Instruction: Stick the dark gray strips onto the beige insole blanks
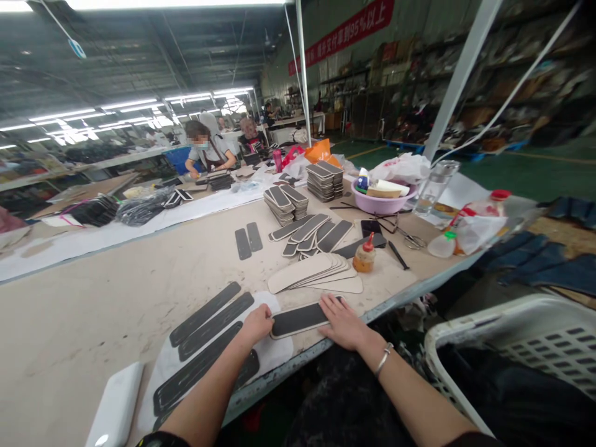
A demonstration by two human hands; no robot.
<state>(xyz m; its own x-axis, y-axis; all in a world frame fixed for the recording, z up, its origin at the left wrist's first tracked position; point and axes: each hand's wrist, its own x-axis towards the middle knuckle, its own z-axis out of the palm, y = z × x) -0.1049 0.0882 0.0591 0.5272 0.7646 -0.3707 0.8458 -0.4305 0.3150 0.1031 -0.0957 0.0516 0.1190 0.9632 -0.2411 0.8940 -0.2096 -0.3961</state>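
In front of me lies a dark rounded panel with a pale border. My left hand has its fingers closed at the panel's left end. Flat across its right end rests my right hand, fingers stretched out. Several loose dark strips lie on white paper to the left, partly behind my left forearm. Just beyond the panel, pale rounded pieces are fanned out. A glue bottle with a red tip stands at their right.
Farther back are loose bordered panels, stacked panels and a purple basin. Scissors and a black pen-like tool lie rightward. A white device sits front left, a white basket beside the table. A co-worker sits beyond.
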